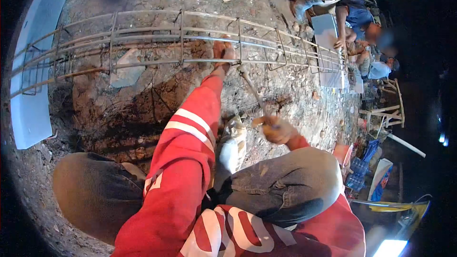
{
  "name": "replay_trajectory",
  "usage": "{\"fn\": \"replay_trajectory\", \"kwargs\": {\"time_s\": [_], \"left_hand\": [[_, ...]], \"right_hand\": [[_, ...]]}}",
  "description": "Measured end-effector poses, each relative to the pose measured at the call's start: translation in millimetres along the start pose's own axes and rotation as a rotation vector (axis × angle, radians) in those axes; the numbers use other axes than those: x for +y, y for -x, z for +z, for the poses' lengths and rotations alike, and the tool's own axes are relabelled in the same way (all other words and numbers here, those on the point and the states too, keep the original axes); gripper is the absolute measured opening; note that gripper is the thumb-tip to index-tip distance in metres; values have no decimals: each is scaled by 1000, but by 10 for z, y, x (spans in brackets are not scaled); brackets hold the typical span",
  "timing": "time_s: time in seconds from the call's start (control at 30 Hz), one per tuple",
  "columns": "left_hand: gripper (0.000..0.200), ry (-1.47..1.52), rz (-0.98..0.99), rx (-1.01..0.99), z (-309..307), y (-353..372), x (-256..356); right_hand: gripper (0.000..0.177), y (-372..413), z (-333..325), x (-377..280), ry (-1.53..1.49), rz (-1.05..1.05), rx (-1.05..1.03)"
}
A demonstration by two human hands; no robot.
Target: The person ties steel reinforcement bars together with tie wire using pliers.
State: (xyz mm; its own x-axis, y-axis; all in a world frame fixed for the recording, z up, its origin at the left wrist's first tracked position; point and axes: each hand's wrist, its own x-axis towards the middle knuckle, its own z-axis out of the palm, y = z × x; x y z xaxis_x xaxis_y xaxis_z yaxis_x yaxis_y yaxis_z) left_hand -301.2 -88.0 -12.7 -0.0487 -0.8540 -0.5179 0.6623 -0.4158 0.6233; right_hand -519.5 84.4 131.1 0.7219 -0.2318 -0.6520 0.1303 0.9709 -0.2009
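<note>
A long rebar cage, made of lengthwise bars and rectangular stirrups, stretches across the view in front of me. My left hand reaches into it and is closed around its bars beside a stirrup. My right hand is in a fist around the handle of a thin metal rod-like tool. The tool's far end comes up to the lower bar near that stirrup, just right of my left hand. Whether it touches the bar, and the exact shape of its tip, I cannot tell.
Pale blocks lie under both ends of the cage. A person sits at the far right end, a hand near the block. A flat stone lies on the muddy ground. Wooden frames and water bottles are at right.
</note>
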Motion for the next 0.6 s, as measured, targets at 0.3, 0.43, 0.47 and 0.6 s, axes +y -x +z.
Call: {"fn": "replay_trajectory", "kwargs": {"time_s": [0.3, 0.43, 0.47, 0.6], "left_hand": [[53, 103, -53, -330, -402, 467, 33], [59, 161, -329, -737, -456, 744, -61], [62, 110, -332, -638, -401, 772, -95], [66, 496, -317, -583, -385, 920, -120]], "right_hand": [[74, -294, 590, 347, 341, -313, 230], [73, -274, 772, 331, 389, -374, 442], [73, -209, 838, 374, 379, -385, 469], [73, -114, 1036, 372, 363, -399, 573]]}}
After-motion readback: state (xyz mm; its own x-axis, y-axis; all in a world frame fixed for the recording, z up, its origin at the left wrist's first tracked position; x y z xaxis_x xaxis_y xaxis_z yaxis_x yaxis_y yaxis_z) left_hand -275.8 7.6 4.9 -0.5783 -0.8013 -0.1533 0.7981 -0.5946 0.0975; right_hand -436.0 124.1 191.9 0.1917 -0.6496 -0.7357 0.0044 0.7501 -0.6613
